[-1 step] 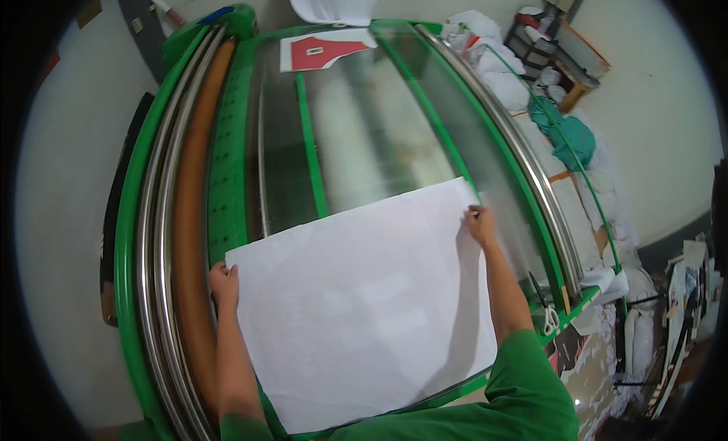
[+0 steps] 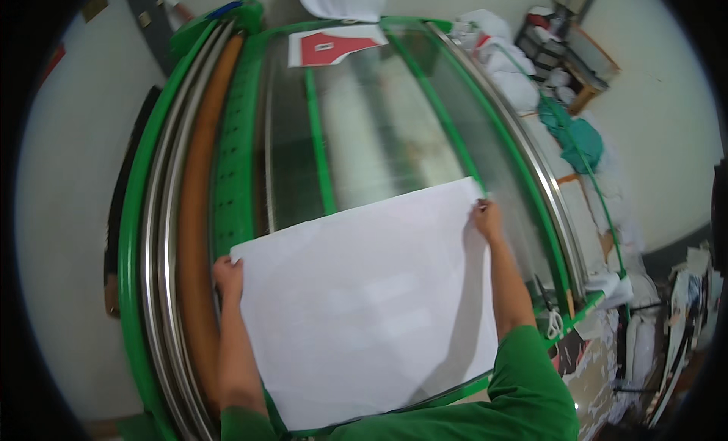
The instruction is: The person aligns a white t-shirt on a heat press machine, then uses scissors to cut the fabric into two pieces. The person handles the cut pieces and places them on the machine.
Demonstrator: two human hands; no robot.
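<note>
A large white sheet of paper (image 2: pixel 364 312) lies over the near end of a long green-framed machine bed with a clear, shiny top. My left hand (image 2: pixel 227 276) pinches the sheet at its far left corner, close to the brown roller (image 2: pixel 199 160). At the far right corner my right hand (image 2: pixel 487 215) grips the sheet's edge, fingers closed. Its near edge reaches almost to my body. Farther up the bed, a red cut-out shape on white paper (image 2: pixel 330 50) lies flat, apart from both hands.
Shiny metal rollers (image 2: pixel 155 191) run along the left side, and a metal bar (image 2: pixel 523 138) along the right. White-handled scissors (image 2: pixel 555 323) rest at the near right corner. White bundles and green cloth (image 2: pixel 582 144) are piled beyond the right side. A white chair (image 2: pixel 341 1) stands behind.
The whole view has shifted slightly to the right. Both hands keep hold of the sheet, which lies in the same place on the bed.
</note>
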